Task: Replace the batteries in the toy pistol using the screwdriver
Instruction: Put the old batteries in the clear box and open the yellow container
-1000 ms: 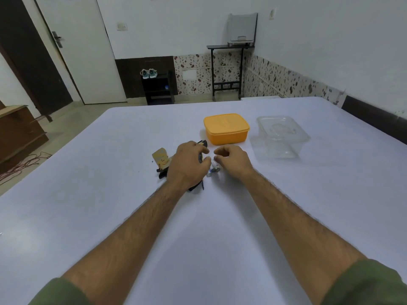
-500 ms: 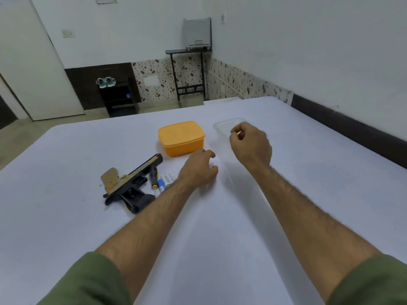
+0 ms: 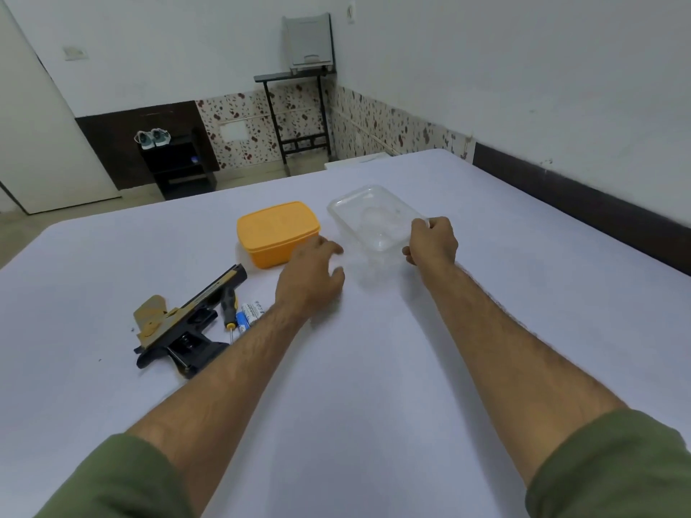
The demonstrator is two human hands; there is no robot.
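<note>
1. Toy pistol (image 3: 187, 323), black with a tan slide, lies on its side on the white table (image 3: 374, 405) at about 9 o'clock from the middle of the view, muzzle pointing toward 1 o'clock.
2. Screwdriver (image 3: 229, 306) with a black and yellow handle lies just beside the pistol on its 3 o'clock side, the thin shaft toward the viewer.
3. Batteries (image 3: 249, 312), white and blue, lie together just at 3 o'clock of the screwdriver, close to the left forearm.
4. Left hand (image 3: 312, 280) hangs palm down over the table with its fingers spread and loosely bent, holding nothing; its fingertips are near the orange box.
5. Right hand (image 3: 432, 243) grips the near right corner of the clear plastic container (image 3: 368, 218), fingers curled on its rim.
6. Orange lidded box (image 3: 278, 231) stands at 12 o'clock from the pistol, just beside the clear container, which sits at its 3 o'clock.
7. Green sleeves (image 3: 613, 465) cover both upper forearms at 6 o'clock.
8. Beyond the table, at 12 o'clock, a black stand (image 3: 295, 114) is against the wall, and a pair of shoes (image 3: 152, 138) rests on a dark shelf at 11 o'clock.
</note>
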